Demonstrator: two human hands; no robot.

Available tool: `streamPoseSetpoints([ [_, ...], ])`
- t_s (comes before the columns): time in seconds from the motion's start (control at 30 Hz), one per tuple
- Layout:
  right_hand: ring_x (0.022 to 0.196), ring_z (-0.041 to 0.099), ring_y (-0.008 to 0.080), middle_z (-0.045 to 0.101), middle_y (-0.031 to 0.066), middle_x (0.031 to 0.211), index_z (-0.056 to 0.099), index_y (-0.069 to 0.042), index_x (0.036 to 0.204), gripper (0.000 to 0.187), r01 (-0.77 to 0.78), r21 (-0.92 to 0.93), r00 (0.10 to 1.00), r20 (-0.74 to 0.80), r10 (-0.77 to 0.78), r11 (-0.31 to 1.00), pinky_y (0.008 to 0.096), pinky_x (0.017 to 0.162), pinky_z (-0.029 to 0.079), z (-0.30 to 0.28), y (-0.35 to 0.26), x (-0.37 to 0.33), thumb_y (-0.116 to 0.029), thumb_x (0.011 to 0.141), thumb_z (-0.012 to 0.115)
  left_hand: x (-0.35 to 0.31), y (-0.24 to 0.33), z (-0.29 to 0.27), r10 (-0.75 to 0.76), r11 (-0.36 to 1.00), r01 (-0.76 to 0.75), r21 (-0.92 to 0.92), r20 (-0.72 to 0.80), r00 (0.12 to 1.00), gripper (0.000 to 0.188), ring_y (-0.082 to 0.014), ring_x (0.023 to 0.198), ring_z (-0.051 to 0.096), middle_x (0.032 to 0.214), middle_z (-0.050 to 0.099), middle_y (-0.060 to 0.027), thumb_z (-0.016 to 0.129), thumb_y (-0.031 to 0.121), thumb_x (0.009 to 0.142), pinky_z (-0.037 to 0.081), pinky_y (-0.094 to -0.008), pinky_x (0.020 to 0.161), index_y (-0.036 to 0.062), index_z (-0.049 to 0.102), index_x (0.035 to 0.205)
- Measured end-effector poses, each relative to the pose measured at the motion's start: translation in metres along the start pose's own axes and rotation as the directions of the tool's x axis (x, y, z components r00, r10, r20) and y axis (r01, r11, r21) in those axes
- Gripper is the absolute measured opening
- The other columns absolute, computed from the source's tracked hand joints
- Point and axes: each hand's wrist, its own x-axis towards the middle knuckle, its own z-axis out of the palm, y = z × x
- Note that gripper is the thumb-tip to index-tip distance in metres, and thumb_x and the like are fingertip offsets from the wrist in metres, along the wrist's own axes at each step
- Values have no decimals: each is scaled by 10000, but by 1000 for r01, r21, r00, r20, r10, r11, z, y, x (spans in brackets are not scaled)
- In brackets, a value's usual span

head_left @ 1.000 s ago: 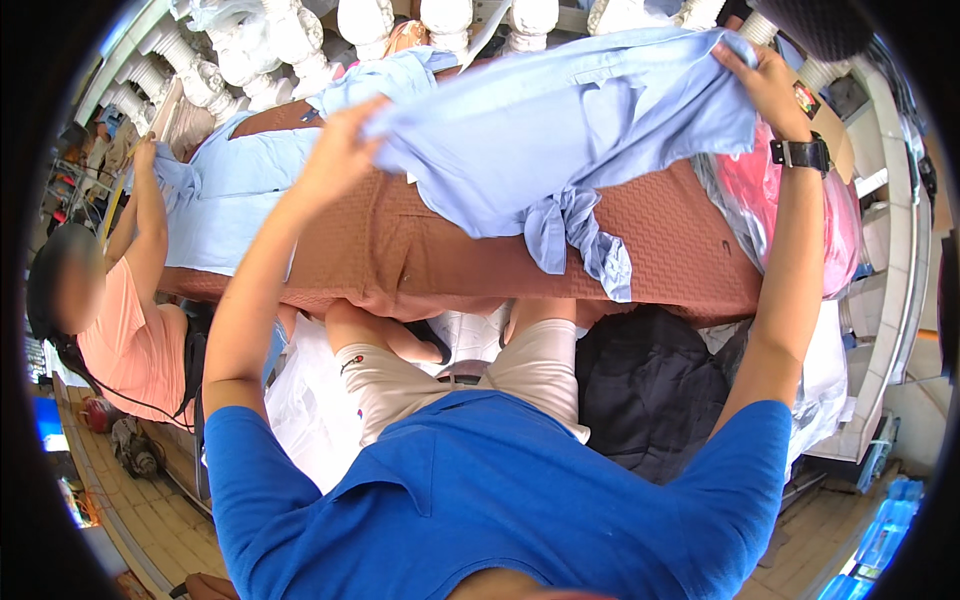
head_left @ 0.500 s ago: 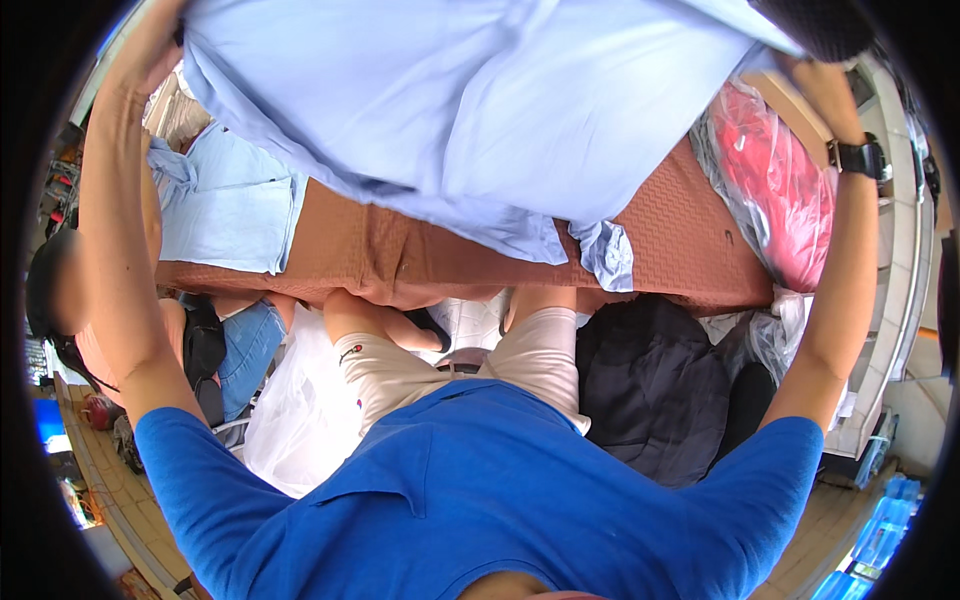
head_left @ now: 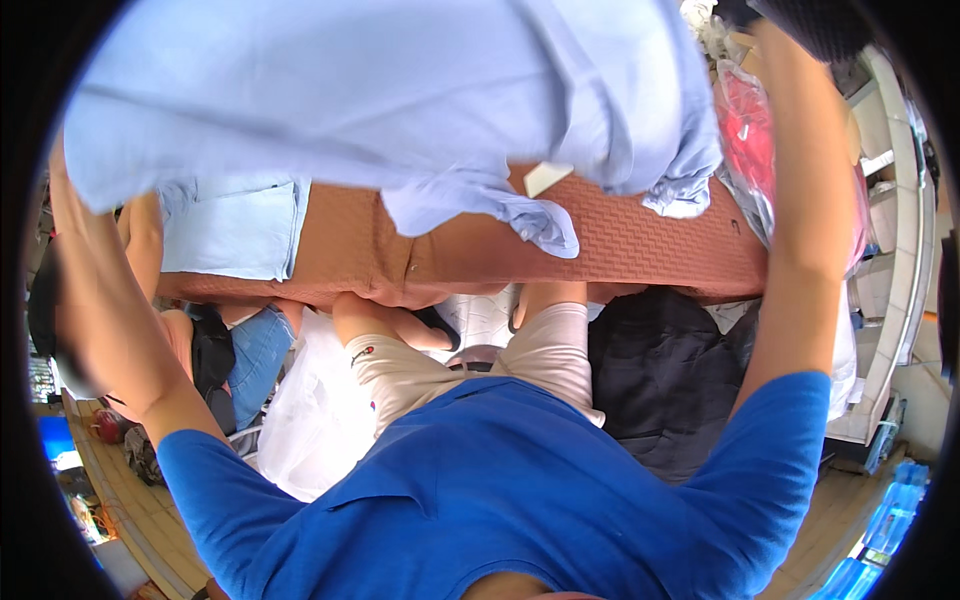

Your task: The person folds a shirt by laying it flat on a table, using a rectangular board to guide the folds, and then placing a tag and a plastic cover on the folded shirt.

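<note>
A light-blue shirt (head_left: 350,100) is up in the air above the table, spread wide and smeared by motion. One narrow end (head_left: 545,225), perhaps a sleeve, dangles from its lower edge. My left forearm (head_left: 115,290) runs up to the shirt's left side, where the cloth covers my hand and fingers. On the right, my right forearm (head_left: 810,200) reaches to the top edge beside the shirt; the hand itself is out of sight. Another light-blue garment (head_left: 235,235), folded flat, lies on the table's left part. A small whitish piece (head_left: 548,178) shows under the hanging cloth.
A brown textured cloth (head_left: 640,240) covers the table. Clear plastic with something red inside (head_left: 745,125) lies at its right. Another person (head_left: 255,350) is close by on the left. Near my legs are a white plastic bag (head_left: 320,420) and a black fabric item (head_left: 660,370).
The shirt has swung to the left, and its right side no longer reaches as far right. My left arm has moved outward; my right hand has gone up out of the picture.
</note>
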Motion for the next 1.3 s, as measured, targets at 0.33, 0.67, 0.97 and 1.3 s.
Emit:
streamPoseSetpoints([
  [0.33, 846, 698, 265, 703, 146, 1001, 626, 13, 1164, 415, -63, 190, 997, -38, 72, 980, 371, 812, 576, 101, 115, 86, -326, 1009, 446, -53, -33, -51, -179, 979, 161, -127, -143, 973, 488, -257, 1112, 599, 1237, 597, -146, 596, 125, 812, 488, -379, 974, -34, 539, 1271],
  [0.67, 863, 683, 229, 701, 108, 1023, 628, -7, 1197, 362, -284, 112, 927, -223, 303, 952, 345, 850, 544, -2, 225, 75, -278, 986, 513, -140, -1, 139, -290, 795, 423, -435, 340, 894, 504, -204, 1141, 578, 1262, 590, -92, 551, 78, 795, 440, -310, 1016, -22, 547, 1289],
  [0.97, 878, 669, 197, 700, 73, 1043, 629, -26, 1226, 339, -710, 42, 659, -312, 684, 703, 321, 884, 515, -122, 382, 3, -234, 965, 573, -273, -44, 371, -240, 843, 503, -191, 703, 670, 364, -434, 780, 625, 884, 638, -258, 613, 30, 874, 483, -430, 709, 4, 434, 1190],
  [1.3, 981, 651, 222, 676, 116, 1127, 613, -52, 1266, 332, -697, 22, 714, -67, 697, 716, 346, 891, 528, -167, 462, -52, -80, 1002, 415, -337, -82, 465, -79, 857, 468, -218, 840, 536, 385, -456, 953, 580, 1019, 621, -241, 680, 58, 861, 455, -487, 784, 40, 445, 1166],
])
